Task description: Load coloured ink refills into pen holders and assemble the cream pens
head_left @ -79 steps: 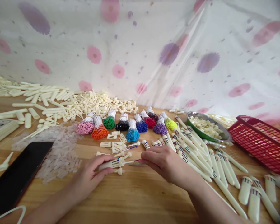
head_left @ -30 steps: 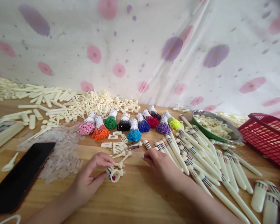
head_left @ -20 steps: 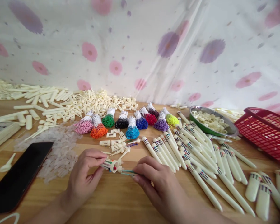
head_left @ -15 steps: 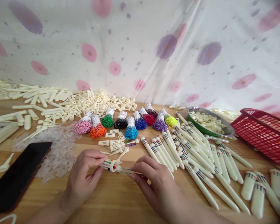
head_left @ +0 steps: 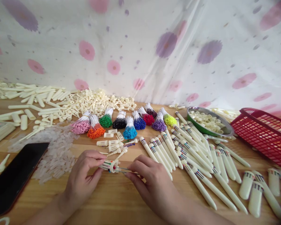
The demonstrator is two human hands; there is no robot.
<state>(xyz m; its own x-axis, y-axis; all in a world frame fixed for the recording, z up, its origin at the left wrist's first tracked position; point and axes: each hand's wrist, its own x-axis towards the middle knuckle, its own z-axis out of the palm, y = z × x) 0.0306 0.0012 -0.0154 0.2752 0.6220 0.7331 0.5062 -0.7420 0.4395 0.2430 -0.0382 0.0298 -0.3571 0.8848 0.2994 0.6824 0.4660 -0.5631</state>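
Between the thumb and fingertips of my left hand (head_left: 87, 170) is a cream slotted pen sleeve (head_left: 108, 165), with coloured pieces showing in its slots. It lies almost level, its round open end facing right. My right hand (head_left: 150, 179) pinches thin pen refills (head_left: 123, 169) that run left to the sleeve's open end; how far they reach inside is hidden. Just behind the hands sit loose slotted sleeves (head_left: 114, 145) and small cream plungers. Farther back stand bundles of refills with coloured ends, among them a light blue bundle (head_left: 130, 129) and an orange bundle (head_left: 95, 129).
Assembled multicolour pens (head_left: 199, 150) lie at right, before a metal bowl (head_left: 228, 131) of cream parts and a red plastic basket (head_left: 262, 134). A black phone (head_left: 17, 175) and a heap of clear small tubes (head_left: 53, 153) are at left. Cream parts (head_left: 93, 100) pile up behind.
My right hand has moved slightly left, bringing the refills closer to the sleeve. The small cream piece at the sleeve's mouth is no longer distinct. My left hand keeps its grip.
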